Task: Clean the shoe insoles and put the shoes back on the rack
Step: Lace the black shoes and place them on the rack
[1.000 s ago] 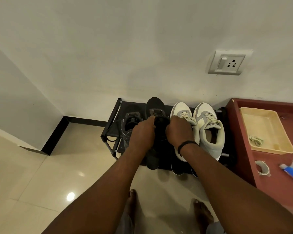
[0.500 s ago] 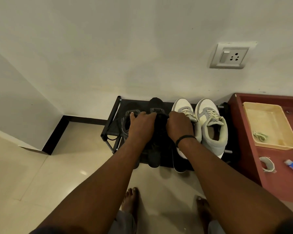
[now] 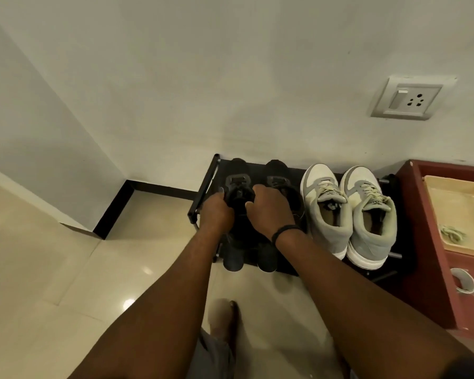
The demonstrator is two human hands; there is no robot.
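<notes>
Black shoes sit side by side on the dark rack (image 3: pixel 203 187) at mid-frame; the left hand (image 3: pixel 215 213) and right hand (image 3: pixel 268 206) both curl around the tongue and collar of the left black shoe (image 3: pixel 237 187), gripping it. Just right of it sits the other black shoe (image 3: pixel 278 170), then a grey-and-white pair (image 3: pixel 348 214). At the right edge, a red surface (image 3: pixel 422 242) carries a cream tray (image 3: pixel 460 203)

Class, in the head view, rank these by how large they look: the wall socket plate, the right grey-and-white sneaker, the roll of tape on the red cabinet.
1. right grey-and-white sneaker
2. wall socket plate
3. roll of tape on the red cabinet

The wide-angle lens distorts the edges, so this reflects apparent size only.
</notes>
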